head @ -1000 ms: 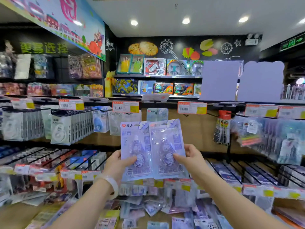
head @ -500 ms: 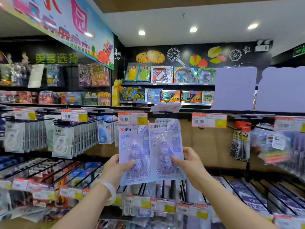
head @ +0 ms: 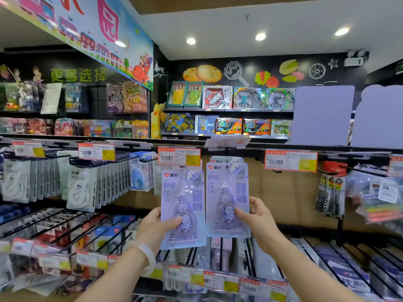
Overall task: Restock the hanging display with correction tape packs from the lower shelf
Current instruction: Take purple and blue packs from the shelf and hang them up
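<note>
- Left hand (head: 156, 227) pinches the left pack (head: 182, 205), thumb curled over its blister; right hand (head: 258, 221) likewise grips the right pack (head: 227, 199).
- Both packs have risen over the last second; the right pack's hang hole now sits level with the price tag (head: 178, 156) and a hung pack (head: 226, 159) behind.
- Judged: hooking is imminent.

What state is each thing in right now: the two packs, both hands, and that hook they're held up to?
Left pack: held upright, not yet hung.
Right pack: held upright, slightly higher, beside the left one.
Left hand: grips the left pack, thumb on front.
Right hand: grips the right pack.
Hook behind the packs: hidden; a similar pack shows behind.
</note>
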Available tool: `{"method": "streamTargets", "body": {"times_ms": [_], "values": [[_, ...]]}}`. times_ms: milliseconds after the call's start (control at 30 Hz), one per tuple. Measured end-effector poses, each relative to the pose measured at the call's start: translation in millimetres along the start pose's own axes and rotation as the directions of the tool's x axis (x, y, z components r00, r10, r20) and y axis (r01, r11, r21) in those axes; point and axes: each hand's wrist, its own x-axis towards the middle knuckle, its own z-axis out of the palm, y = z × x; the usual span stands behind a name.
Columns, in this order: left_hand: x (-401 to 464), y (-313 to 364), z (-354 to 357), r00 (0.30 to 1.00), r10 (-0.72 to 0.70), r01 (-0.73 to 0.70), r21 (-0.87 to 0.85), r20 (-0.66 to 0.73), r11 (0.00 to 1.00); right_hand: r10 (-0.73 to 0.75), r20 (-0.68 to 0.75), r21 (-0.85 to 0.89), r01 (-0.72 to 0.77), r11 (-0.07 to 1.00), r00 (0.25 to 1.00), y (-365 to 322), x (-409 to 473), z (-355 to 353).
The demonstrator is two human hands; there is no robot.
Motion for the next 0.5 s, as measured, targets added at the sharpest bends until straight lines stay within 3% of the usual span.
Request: {"method": "streamTargets", "body": {"times_ms": [167,500], "values": [[8,-7,-5,1.0,0.016,-0.017,0.077,0.015,0.997,-0.043,-0.057,-0.137,0.035,0.99,0.997,8,28,2],[31,-26,-9,0.995,-0.092,0.09,0.043,0.042,0.995,-0.102,-0.147,-0.39,0.038,0.92,0.984,31,80,12]]}}
